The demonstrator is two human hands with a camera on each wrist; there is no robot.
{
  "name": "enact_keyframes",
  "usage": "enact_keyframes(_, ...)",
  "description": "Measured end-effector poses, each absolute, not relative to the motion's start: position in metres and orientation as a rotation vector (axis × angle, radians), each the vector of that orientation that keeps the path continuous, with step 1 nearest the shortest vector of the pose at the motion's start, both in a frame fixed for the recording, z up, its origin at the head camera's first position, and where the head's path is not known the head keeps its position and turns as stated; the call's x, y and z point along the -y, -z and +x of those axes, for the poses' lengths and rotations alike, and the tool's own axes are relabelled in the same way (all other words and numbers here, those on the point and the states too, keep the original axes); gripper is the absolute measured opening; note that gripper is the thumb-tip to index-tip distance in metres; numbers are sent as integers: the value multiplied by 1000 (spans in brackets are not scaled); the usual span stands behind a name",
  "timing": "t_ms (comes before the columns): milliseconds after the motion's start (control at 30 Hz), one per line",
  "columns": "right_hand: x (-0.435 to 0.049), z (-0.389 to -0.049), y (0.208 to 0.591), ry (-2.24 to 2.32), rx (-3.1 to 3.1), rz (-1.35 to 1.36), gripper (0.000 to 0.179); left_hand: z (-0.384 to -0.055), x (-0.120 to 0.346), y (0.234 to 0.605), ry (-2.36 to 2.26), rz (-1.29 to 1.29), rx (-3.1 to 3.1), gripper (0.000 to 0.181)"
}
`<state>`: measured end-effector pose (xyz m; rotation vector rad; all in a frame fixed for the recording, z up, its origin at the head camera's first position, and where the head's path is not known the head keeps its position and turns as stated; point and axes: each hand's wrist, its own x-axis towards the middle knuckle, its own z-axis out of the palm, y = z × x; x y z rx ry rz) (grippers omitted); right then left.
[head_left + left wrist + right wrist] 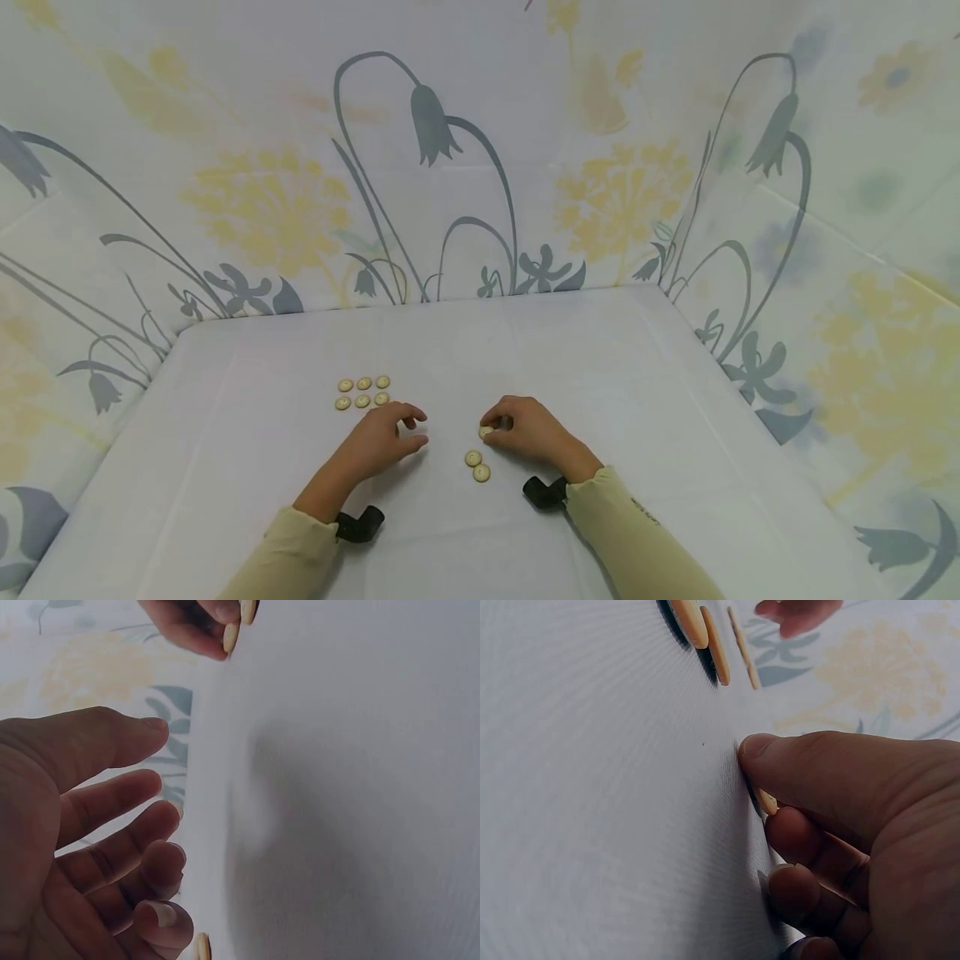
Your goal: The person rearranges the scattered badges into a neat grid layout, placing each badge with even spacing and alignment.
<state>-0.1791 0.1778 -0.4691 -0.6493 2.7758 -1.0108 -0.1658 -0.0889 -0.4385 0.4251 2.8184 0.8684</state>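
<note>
My right hand pinches a small round beige disc between thumb and fingertips, close over the white table. In the right wrist view that disc shows edge-on below the thumb, partly hidden by it. Two more discs, one of them nearest the front, lie side by side just in front of this hand. My left hand hovers above the table with relaxed, slightly curved fingers and holds nothing, as the left wrist view shows. Just beyond it several like discs lie flat in two short rows.
A white cloth covers the table. Flower-printed curtains stand upright behind it and at both sides. Black wrist mounts stick out from both beige sleeves, low over the cloth.
</note>
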Motion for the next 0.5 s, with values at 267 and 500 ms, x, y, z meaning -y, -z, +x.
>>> enact_keyframes(267, -178, -182, 469, 1009, -2774, -645, 19, -162, 78, 443, -908, 460, -2758, 26)
enact_keyframes(500, -178, -181, 469, 1018, -2755, -628, 19, -160, 68, 447, -935, 560, -2696, 25)
